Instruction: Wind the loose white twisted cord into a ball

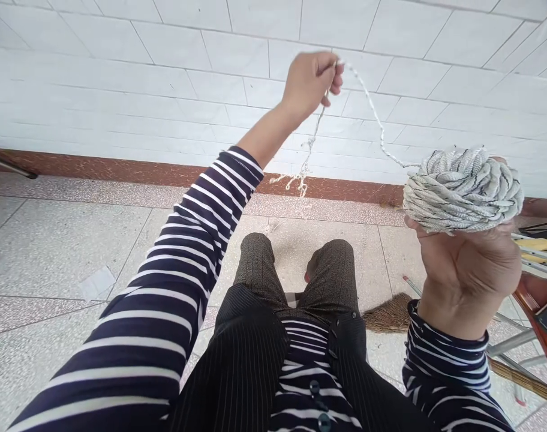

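Raised in front of the white tiled wall, my left hand (312, 83) pinches a thin whitish cord (373, 108) near its end. Below the fingers dangles a frayed, split tail (306, 162). From the pinch the cord sags to the right and runs into a thick ball of wound cord (463, 191), pale grey-white with dark flecks. My right hand (471, 258) grips this ball from underneath, palm towards me. Most of the right fingers are hidden behind the ball.
A straw broom (388, 313) lies on the speckled tile floor right of my knees. Beside my right arm stands a metal-legged chair or rack (532, 264) with yellow-handled items. A pale scrap of paper (97, 283) lies at left. Reddish skirting (120, 174) edges the wall.
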The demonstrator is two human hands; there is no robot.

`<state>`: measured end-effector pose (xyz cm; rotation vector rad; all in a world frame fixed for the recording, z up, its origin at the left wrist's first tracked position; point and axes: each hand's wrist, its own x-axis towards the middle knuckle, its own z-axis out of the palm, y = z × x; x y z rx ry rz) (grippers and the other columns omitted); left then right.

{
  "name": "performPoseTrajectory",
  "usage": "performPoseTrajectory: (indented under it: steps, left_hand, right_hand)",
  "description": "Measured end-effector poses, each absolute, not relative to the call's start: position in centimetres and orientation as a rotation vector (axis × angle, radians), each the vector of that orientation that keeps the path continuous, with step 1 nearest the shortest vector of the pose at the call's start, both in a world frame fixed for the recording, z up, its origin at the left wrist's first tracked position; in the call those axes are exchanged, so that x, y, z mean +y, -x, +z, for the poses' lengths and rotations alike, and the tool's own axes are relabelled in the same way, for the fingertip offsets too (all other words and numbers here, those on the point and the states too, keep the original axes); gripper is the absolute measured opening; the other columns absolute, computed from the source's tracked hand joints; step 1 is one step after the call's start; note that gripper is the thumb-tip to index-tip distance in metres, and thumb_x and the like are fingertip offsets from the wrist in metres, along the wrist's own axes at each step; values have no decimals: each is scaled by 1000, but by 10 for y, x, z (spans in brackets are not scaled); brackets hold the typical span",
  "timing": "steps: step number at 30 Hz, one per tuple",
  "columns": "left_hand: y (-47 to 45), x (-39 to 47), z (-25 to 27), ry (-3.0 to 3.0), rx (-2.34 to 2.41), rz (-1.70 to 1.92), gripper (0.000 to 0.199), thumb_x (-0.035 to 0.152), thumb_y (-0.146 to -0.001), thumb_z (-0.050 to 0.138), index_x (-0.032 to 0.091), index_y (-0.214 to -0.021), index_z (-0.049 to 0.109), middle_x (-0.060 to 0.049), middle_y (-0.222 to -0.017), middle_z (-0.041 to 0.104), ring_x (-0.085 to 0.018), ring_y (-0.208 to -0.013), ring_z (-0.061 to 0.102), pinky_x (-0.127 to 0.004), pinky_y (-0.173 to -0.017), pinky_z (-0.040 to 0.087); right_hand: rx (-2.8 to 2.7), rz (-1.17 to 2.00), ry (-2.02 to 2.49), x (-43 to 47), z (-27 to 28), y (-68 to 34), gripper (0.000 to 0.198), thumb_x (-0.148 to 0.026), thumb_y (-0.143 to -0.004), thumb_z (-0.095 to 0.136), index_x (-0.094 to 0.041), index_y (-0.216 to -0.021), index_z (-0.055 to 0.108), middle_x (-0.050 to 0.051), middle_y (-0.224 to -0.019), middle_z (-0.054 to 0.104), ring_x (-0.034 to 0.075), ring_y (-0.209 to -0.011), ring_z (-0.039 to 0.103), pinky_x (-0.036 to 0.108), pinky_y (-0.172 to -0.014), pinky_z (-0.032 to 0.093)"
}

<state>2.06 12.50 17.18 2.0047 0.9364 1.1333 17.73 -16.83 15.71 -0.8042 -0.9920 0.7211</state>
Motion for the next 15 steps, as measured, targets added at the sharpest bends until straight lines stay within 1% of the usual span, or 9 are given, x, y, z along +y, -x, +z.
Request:
performPoseTrajectory:
  steps: [2, 4, 6, 8, 11, 13, 15]
  left_hand:
    - [-15, 123, 194, -2049, 906, 1152, 29, 30, -108, 39, 24, -103, 67, -3, -100, 71, -18, -104, 66, -33, -83, 56]
    - [-9, 118, 205, -2079, 872, 1104, 33, 37, -111, 37, 22, -109, 67, -4, -94, 70, -18, -107, 64, -37, -92, 55]
    - [-4, 110, 198, -2072, 838, 1001, 31, 33, -110, 41, 15, -109, 67, -6, -91, 69, -18, -102, 66, -40, -94, 55]
    - [0, 103, 172, -2037, 834, 861, 25, 22, -105, 48, 8, -104, 68, -7, -88, 69, -17, -90, 69, -41, -89, 57]
    - [4, 96, 108, -1957, 881, 654, 20, 15, -94, 57, 5, -105, 72, -7, -76, 69, -17, -78, 71, -43, -82, 60]
    - [7, 93, 61, -1948, 841, 550, 18, 18, -90, 64, 8, -100, 76, -9, -74, 70, -18, -73, 71, -42, -79, 60]
    - [9, 86, 20, -1934, 808, 450, 13, 21, -87, 69, 14, -91, 79, -10, -78, 74, -17, -71, 70, -40, -77, 61]
  right_hand:
    - [-979, 729, 812, -168, 155, -178, 46, -23, -64, 87, -35, -107, 77, 1, -111, 71, 21, -90, 70, 39, -73, 69]
    - [-966, 744, 807, -167, 153, -180, 47, -22, -65, 85, -34, -110, 76, 2, -119, 70, 24, -102, 71, 37, -74, 68]
    - [-952, 763, 791, -166, 150, -182, 49, -19, -66, 83, -32, -112, 75, 4, -125, 70, 26, -113, 70, 33, -70, 67]
    - [-941, 789, 786, -165, 149, -183, 49, -16, -66, 81, -30, -112, 75, 5, -129, 70, 27, -116, 69, 30, -67, 66]
    - [-918, 814, 784, -167, 149, -183, 47, -13, -67, 79, -31, -111, 76, 3, -133, 69, 26, -120, 69, 28, -68, 66]
    - [-905, 815, 769, -169, 152, -182, 47, -12, -68, 80, -32, -110, 76, 2, -136, 68, 26, -125, 66, 25, -69, 65]
    - [-898, 819, 766, -170, 154, -181, 46, -11, -67, 79, -32, -108, 75, 2, -135, 68, 26, -123, 67, 26, -68, 64]
